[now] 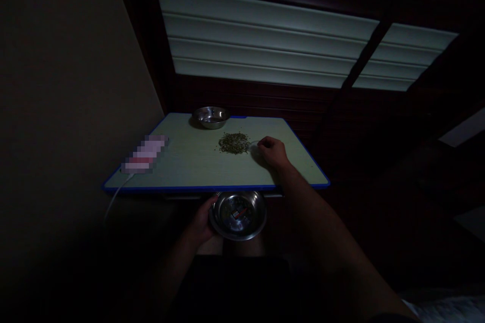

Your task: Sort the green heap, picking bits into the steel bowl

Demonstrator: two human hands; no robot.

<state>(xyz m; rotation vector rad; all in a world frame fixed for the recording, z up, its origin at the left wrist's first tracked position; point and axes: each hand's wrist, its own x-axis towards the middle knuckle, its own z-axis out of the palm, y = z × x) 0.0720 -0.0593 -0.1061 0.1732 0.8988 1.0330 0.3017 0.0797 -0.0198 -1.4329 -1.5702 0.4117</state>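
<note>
The right hand (273, 151) reaches over the counter (197, 171), its fingers drawn together on a small translucent piece (253, 147) (perhaps a scoop or a bit of plastic; the room is too dim to say). The tip of that piece meets the right-hand edge of a loose heap of small greenish beans or grains (234, 143), which lies near the middle of the pale, blue-edged board, with a few strays around it.

Below the near edge, over the lap, the left hand (204, 219) is clamped on the left rim of a stainless-steel bowl (259, 212). Its mouth faces up; a red-and-white patch shows inside, but whether any grains lie there I cannot tell. A second steel bowl (211, 124) stands toward the back of the counter, just beyond the heap and to its left.

The step in hand looks like working at the heap's edge with the translucent piece, most of the grains being on the board. As I judge it, the next move calls for a low, flat stroke by the right hand and a steady, level bowl in the left, close under the edge.
</note>
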